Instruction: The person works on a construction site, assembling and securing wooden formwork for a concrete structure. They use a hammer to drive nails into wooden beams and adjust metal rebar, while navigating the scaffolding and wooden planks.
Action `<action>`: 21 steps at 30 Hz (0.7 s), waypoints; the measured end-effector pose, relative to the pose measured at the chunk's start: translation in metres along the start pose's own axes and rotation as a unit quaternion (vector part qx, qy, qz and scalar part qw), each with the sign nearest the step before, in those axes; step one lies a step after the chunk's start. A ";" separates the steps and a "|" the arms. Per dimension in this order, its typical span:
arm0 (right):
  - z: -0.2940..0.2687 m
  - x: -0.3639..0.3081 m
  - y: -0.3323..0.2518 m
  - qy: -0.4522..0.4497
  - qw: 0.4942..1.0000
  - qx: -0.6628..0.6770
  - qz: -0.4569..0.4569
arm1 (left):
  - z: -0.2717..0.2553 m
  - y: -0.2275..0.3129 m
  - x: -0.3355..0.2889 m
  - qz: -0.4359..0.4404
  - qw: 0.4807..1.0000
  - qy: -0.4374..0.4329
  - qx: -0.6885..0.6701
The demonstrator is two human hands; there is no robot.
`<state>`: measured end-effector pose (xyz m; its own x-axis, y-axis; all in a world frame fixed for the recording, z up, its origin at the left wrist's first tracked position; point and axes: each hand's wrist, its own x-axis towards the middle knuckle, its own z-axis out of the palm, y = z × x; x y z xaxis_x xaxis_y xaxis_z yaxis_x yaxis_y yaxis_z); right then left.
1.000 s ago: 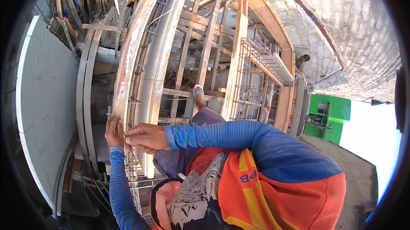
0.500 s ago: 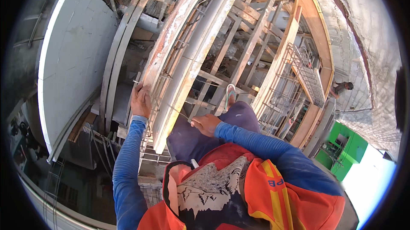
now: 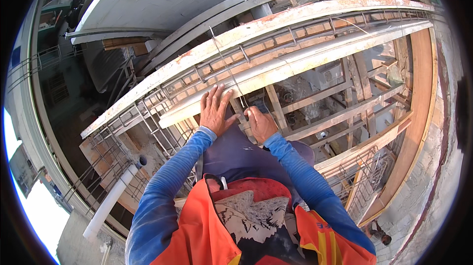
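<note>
While the left hand (image 3: 215, 111) spreads unclenched over the edge of a formwork board (image 3: 300, 62), I see the right hand (image 3: 261, 125) pinching wire (image 3: 227, 67) a loose grip could release.

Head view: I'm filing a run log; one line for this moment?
left hand: on near board; right hand: holding thin wire; wire: over near board, far board

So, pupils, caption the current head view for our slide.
Left hand spread on a formwork board; right hand curled at a thin metal rod crossing the rebar cage.
</note>
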<state>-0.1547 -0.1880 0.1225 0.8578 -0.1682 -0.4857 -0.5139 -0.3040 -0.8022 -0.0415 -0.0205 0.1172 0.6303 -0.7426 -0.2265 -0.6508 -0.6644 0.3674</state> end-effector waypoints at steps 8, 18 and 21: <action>0.025 0.023 0.072 0.015 0.986 0.052 -0.155 | 0.047 -0.013 0.029 0.000 0.961 0.246 0.128; 0.054 0.060 0.117 0.089 0.935 0.066 -0.338 | 0.053 -0.010 0.030 0.040 0.944 0.278 0.174; 0.055 0.060 0.122 0.097 0.928 0.057 -0.354 | 0.065 -0.014 0.027 0.007 0.926 0.319 0.203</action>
<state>-0.1671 -0.1834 -0.0239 0.9617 -0.1320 0.2402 0.1914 -0.3036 -0.9334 -0.0427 -0.0369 0.0471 0.6585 -0.6356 0.4029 -0.6841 -0.7287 -0.0314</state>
